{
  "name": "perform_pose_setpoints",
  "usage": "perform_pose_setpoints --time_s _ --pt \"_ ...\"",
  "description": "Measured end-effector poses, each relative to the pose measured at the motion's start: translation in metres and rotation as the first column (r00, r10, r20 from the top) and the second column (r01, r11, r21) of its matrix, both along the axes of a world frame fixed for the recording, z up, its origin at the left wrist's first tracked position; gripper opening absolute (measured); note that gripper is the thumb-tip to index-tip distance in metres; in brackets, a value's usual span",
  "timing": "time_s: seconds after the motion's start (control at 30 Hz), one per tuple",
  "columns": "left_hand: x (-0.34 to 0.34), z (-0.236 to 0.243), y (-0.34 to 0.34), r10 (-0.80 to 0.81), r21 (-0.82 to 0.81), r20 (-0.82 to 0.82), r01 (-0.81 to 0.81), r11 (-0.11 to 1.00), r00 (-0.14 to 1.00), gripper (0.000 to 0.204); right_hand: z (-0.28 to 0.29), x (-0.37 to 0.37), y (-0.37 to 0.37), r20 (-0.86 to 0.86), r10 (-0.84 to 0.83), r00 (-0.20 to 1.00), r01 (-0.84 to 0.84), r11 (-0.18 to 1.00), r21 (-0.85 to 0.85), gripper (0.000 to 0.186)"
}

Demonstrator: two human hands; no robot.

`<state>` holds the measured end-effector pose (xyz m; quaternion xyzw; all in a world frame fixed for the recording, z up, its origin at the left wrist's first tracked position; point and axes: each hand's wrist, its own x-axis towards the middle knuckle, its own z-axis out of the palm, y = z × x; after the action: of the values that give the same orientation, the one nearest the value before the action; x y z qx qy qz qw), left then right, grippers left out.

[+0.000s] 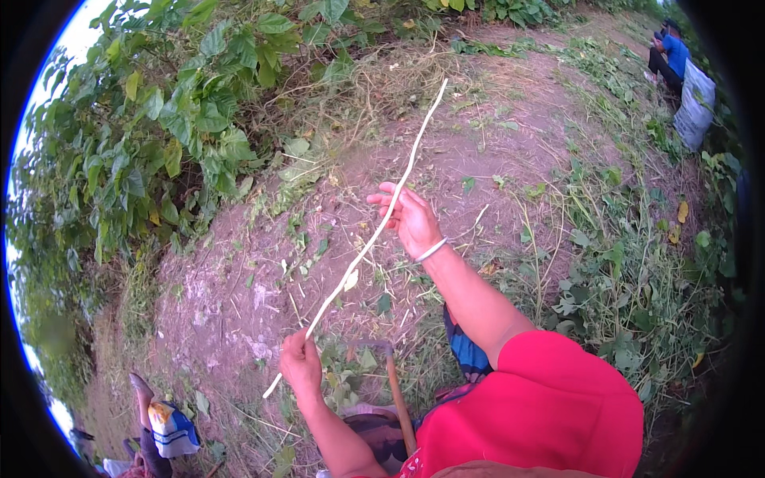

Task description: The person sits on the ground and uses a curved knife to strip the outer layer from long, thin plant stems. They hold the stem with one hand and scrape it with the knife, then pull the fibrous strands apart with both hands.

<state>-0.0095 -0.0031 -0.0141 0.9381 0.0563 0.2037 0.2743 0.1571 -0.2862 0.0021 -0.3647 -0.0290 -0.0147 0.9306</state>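
Observation:
A long, thin, pale peeled stick (pixel 362 251) slants across the middle of the view, slightly bent, its far end up and to the right. My left hand (pixel 301 365) is closed around it near its lower end, and a short piece pokes out below the fist. Farther up, my right hand (pixel 413 221) has its fingers stretched and apart, with the stick running across them. No firm grip shows there. A white bangle (pixel 431 249) circles my right wrist. Close to my lap is a tool with a wooden handle (pixel 400 402) and a dark metal head (pixel 371 343).
Leafy bushes (pixel 199 111) crowd the left and far side. Cut stems and leaves litter the bare soil (pixel 239 279); weeds (pixel 621 279) grow at right. A person in blue (pixel 676 54) sits far right beside a pale sack (pixel 695 107). Another person's leg (pixel 144 398) and a bag (pixel 173 430) show lower left.

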Motion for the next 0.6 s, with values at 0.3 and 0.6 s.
perform_pose_setpoints --time_s 0.3,0.6 --pt "0.005 -0.002 0.018 0.166 0.349 -0.046 -0.14 0.927 0.985 0.017 -0.015 0.002 -0.017 0.012 0.047 0.999 -0.047 0.999 -0.026 0.02" --pt "0.007 0.003 -0.037 -0.075 -0.113 -0.227 0.051 0.992 0.971 0.019 -0.018 -0.036 0.043 -0.045 0.373 0.927 -0.376 0.924 -0.069 0.015"
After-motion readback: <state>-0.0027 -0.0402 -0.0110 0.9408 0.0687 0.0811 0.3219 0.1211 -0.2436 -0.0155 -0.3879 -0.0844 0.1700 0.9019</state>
